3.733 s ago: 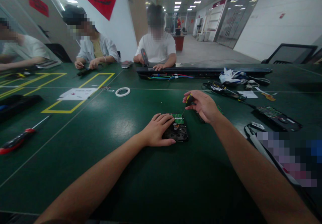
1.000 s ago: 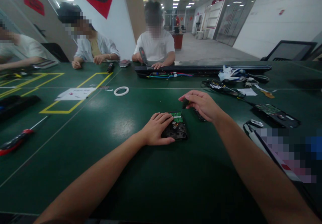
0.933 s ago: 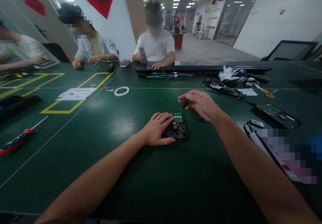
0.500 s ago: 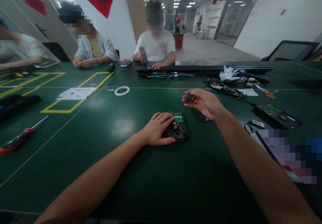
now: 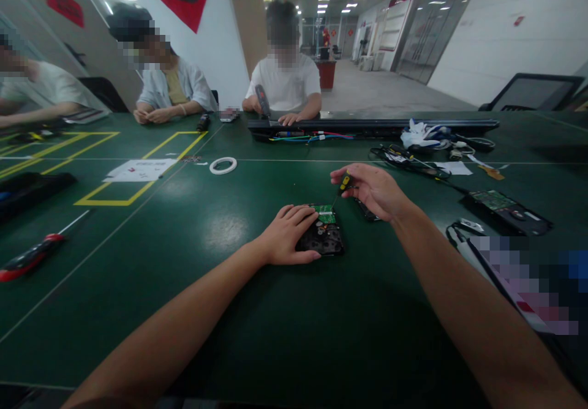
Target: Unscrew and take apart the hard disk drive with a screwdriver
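Observation:
My left hand (image 5: 288, 237) lies across a black hard drive (image 5: 328, 242) with a green circuit board, covering its left side. Its fingers rest over the board while the thumb runs along the near edge. My right hand (image 5: 374, 191) pinches a small black-and-yellow screwdriver (image 5: 344, 182), whose thin shaft slants down to the board's far right edge. Whether the tip sits in a screw is too small to tell. Partly hidden beneath my right hand is another dark device (image 5: 367, 210).
A second hard drive (image 5: 509, 210) lies to the right, near cables (image 5: 408, 159) and white gloves (image 5: 425, 135). At left are a red-and-black screwdriver (image 5: 34, 256), a tape roll (image 5: 223, 165) and paper (image 5: 140, 170). Across the table, a person (image 5: 285, 84) holds a power tool (image 5: 262, 100).
My right hand has turned the screwdriver, so more of its yellow handle shows and it leans differently. My left hand and the hard drive stay in place.

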The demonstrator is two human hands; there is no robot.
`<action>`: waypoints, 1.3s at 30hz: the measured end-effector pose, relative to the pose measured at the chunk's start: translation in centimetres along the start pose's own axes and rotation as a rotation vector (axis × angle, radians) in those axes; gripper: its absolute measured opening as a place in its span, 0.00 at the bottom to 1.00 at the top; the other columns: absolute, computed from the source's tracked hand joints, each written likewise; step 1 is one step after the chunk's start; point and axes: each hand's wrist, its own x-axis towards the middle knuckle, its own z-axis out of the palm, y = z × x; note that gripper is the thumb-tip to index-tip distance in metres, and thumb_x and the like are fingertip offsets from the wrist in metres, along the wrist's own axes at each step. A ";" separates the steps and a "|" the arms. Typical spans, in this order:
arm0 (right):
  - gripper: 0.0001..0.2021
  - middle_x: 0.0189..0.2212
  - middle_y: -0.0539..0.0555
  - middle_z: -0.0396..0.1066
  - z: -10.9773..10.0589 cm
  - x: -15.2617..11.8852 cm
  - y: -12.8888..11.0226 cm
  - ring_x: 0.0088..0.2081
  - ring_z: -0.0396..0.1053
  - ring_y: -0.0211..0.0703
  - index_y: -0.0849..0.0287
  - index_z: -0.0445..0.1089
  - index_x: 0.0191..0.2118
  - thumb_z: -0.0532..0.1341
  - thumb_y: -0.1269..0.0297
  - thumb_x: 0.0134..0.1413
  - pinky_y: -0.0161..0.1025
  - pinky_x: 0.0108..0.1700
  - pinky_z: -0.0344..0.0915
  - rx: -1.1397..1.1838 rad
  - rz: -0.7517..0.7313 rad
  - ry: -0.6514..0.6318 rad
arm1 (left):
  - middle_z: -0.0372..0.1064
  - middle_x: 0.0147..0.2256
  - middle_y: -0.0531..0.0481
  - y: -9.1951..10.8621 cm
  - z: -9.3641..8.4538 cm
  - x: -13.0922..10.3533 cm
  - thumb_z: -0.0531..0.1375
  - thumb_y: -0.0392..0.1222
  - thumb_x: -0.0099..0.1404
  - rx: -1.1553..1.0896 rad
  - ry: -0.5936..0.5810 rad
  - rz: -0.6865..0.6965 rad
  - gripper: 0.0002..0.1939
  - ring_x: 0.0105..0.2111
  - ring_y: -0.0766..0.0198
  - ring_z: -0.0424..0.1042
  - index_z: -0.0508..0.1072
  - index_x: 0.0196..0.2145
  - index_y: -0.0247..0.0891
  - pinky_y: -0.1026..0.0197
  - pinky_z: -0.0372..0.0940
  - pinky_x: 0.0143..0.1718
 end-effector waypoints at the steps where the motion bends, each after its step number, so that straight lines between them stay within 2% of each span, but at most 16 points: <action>1: 0.08 0.45 0.61 0.79 0.0 0.0 0.0 0.47 0.74 0.50 0.59 0.78 0.39 0.64 0.62 0.62 0.39 0.36 0.70 0.007 -0.001 -0.004 | 0.57 0.69 0.34 0.0 0.0 0.0 0.57 0.75 0.65 0.001 0.002 0.000 0.52 0.69 0.38 0.55 0.55 0.73 0.37 0.35 0.47 0.70; 7: 0.07 0.37 0.57 0.78 -0.2 0.3 0.5 0.43 0.75 0.46 0.56 0.78 0.42 0.63 0.62 0.64 0.38 0.37 0.71 0.093 0.007 0.033 | 0.57 0.69 0.35 -0.1 0.1 0.0 0.56 0.76 0.65 0.002 -0.006 -0.004 0.52 0.69 0.38 0.56 0.54 0.73 0.38 0.35 0.47 0.70; 12: 0.12 0.39 0.58 0.76 -0.4 0.3 0.6 0.45 0.73 0.45 0.58 0.80 0.43 0.59 0.60 0.67 0.39 0.41 0.74 0.158 0.047 -0.017 | 0.57 0.68 0.34 0.0 0.0 0.0 0.56 0.76 0.65 0.003 -0.002 -0.001 0.52 0.68 0.38 0.56 0.56 0.73 0.36 0.35 0.47 0.70; 16: 0.06 0.40 0.56 0.76 -0.4 0.2 0.4 0.44 0.74 0.46 0.57 0.78 0.41 0.63 0.62 0.64 0.42 0.42 0.76 0.124 0.037 0.011 | 0.57 0.69 0.35 0.0 0.0 0.0 0.57 0.75 0.65 -0.009 0.002 -0.004 0.51 0.68 0.37 0.56 0.55 0.73 0.39 0.34 0.48 0.70; 19: 0.05 0.43 0.57 0.78 -0.3 0.1 0.3 0.46 0.75 0.48 0.56 0.74 0.40 0.65 0.61 0.63 0.45 0.42 0.77 0.109 0.048 0.028 | 0.57 0.69 0.35 0.0 0.0 0.0 0.57 0.75 0.64 -0.014 0.003 -0.003 0.51 0.69 0.37 0.56 0.55 0.73 0.39 0.34 0.47 0.70; 22: 0.05 0.41 0.57 0.79 0.0 0.0 0.2 0.46 0.76 0.48 0.55 0.72 0.40 0.65 0.60 0.63 0.44 0.41 0.76 0.109 0.079 0.032 | 0.57 0.69 0.34 -0.1 0.1 0.0 0.57 0.75 0.65 -0.012 0.004 0.000 0.51 0.69 0.37 0.55 0.55 0.73 0.38 0.34 0.47 0.70; 27: 0.09 0.37 0.56 0.77 0.1 0.0 0.2 0.42 0.75 0.46 0.55 0.76 0.46 0.64 0.61 0.62 0.40 0.37 0.75 0.075 0.071 0.006 | 0.58 0.68 0.34 -0.2 0.2 0.0 0.58 0.75 0.64 -0.013 0.003 -0.003 0.52 0.69 0.37 0.55 0.54 0.73 0.38 0.34 0.47 0.70; 33: 0.06 0.38 0.58 0.77 0.4 0.0 0.1 0.44 0.74 0.48 0.57 0.79 0.39 0.67 0.61 0.59 0.48 0.50 0.75 0.114 0.091 -0.004 | 0.58 0.68 0.34 -0.1 0.0 0.1 0.57 0.75 0.65 -0.018 0.006 -0.001 0.52 0.68 0.36 0.56 0.55 0.73 0.38 0.34 0.47 0.70; 39: 0.08 0.39 0.59 0.77 0.5 -0.1 0.0 0.47 0.74 0.50 0.56 0.78 0.40 0.64 0.60 0.61 0.50 0.56 0.74 0.142 0.083 0.024 | 0.57 0.69 0.35 0.0 0.0 0.1 0.58 0.75 0.64 -0.031 0.008 -0.010 0.51 0.68 0.35 0.56 0.55 0.73 0.40 0.32 0.47 0.69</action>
